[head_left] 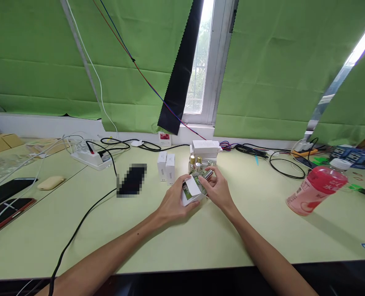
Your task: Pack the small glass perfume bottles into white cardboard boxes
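Observation:
A small white box (pixel 190 200) with a green picture on it is gripped in my left hand (pixel 173 202), tilted above the table. Its end flap stands open toward my right hand (pixel 219 191). Between the fingers of that hand is a small bottle with a silver cap (pixel 209 174), lying slanted at the box's open end. Whether its base is inside the box I cannot tell. Just behind, several small bottles with gold and silver caps (pixel 192 159) stand close together, partly hidden by my hands. Two slim white cartons (pixel 166 168) stand upright to the left.
White boxes (pixel 205 147) are stacked behind the bottles. A pixelated dark phone-like object (pixel 132 180) and a black cable (pixel 86 213) lie left. A pink drink bottle (pixel 316 189) leans at the right. A power strip (pixel 91 158) and cables run along the wall.

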Tool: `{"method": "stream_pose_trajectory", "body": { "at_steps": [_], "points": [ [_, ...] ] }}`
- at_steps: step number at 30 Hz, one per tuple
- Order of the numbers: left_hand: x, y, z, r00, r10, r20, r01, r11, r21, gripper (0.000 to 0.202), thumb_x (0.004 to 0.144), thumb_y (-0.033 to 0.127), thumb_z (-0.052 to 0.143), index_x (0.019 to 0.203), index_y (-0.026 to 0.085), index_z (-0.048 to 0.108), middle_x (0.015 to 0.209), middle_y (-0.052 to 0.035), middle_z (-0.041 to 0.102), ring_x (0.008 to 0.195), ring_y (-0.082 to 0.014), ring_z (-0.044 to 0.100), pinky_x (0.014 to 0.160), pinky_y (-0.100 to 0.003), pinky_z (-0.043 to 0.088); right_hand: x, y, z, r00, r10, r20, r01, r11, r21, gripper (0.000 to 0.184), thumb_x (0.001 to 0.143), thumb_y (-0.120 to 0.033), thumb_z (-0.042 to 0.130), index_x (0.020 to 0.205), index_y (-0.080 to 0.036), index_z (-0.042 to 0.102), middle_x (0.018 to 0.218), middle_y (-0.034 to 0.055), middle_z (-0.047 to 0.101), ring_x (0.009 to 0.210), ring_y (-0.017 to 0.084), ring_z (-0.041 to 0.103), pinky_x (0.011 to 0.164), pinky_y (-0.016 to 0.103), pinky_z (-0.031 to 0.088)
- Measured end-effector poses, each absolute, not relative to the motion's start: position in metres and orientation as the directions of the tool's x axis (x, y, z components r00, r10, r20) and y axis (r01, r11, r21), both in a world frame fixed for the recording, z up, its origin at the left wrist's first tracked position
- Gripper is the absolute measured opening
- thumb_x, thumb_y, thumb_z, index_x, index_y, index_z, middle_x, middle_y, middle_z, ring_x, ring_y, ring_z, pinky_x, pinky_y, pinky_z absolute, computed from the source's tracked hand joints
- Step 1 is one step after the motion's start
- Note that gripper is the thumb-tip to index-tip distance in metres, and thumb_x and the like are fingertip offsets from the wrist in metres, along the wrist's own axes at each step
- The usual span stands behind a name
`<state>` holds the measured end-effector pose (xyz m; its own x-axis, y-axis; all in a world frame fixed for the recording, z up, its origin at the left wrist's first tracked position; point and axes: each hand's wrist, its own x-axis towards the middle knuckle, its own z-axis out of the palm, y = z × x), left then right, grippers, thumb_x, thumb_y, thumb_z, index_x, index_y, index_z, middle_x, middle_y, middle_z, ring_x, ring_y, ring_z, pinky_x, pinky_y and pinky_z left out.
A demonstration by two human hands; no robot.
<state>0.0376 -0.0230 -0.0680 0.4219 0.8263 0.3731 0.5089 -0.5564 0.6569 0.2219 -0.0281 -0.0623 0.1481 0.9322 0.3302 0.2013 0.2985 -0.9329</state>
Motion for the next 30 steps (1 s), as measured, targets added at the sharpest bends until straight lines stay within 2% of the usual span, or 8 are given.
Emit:
{"method": "stream_pose_trajectory", "body": {
  "at_steps": [4,8,15,30],
  "points": [
    [0.0382,-0.0219,-0.0691,0.424,0.817,0.391,0.495,-0.57,0.656,0.072,0.075,0.038,0.077,0.134,0.025,0.038,0.116,-0.0073,0.065,0.096,-0.0251,0.063,0.078,-0.036,0.05,0.2225,-0.0268,-0.0622,0.152,0.926,0.345,0.205,0.312,-0.928,0.033,0.093,-0.056,0.052,0.104,-0.025,0.055,0.053,-0.0078,0.046,0.04,0.012,0.044,0.037,0.021,0.039],
    [0.0388,-0.0211,-0.069,0.421,0.825,0.377,0.485,-0.556,0.675,0.074,0.074,0.037,0.077,0.134,0.026,0.036,0.116,-0.0065,0.065,0.097,-0.0254,0.063,0.08,-0.036,0.05,0.2242,-0.0253,-0.0628,0.19,0.912,0.363,0.234,0.317,-0.919,0.036,0.099,-0.056,0.04,0.1,-0.024,0.057,0.057,-0.006,0.043,0.042,0.012,0.046,0.037,0.021,0.04],
    [0.0385,-0.0211,-0.0698,0.428,0.818,0.385,0.466,-0.565,0.681,0.077,0.072,0.037,0.078,0.136,0.026,0.037,0.121,-0.0079,0.065,0.103,-0.0272,0.063,0.083,-0.038,0.051,0.2263,-0.0225,-0.0673,0.214,0.925,0.313,0.204,0.271,-0.941,0.034,0.097,-0.056,0.045,0.096,-0.024,0.055,0.055,-0.006,0.044,0.039,0.013,0.046,0.035,0.024,0.043],
    [0.0395,-0.0222,-0.0686,0.416,0.83,0.373,0.459,-0.545,0.702,0.074,0.074,0.036,0.077,0.135,0.027,0.036,0.119,-0.0059,0.065,0.099,-0.0247,0.064,0.081,-0.036,0.051,0.2258,-0.0242,-0.066,0.203,0.924,0.325,0.25,0.272,-0.929,0.031,0.097,-0.055,0.045,0.095,-0.025,0.051,0.052,-0.0073,0.047,0.037,0.014,0.049,0.036,0.023,0.041]
  ]
}}
